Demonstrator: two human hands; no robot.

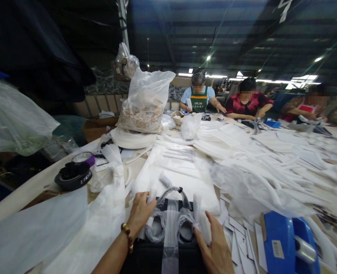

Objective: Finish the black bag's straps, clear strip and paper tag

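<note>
Upright in front of me stands a black handbag. Its arched top handle is wrapped in clear plastic, with a dark tie at the top. Two wrapped rings sit on its face, and a vertical strap in clear film runs between them. My left hand, with a beaded bracelet at the wrist, grips the upper left edge by a white-wrapped strap end. At the right side, my right hand has thumb and fingers spread. One of its fingertips touches the wrapping by the right ring.
White foam sheets cover the table. A blue tape dispenser stands at right beside white card strips. Tape rolls lie left. A plastic sack stands farther back. Several co-workers sit across the table.
</note>
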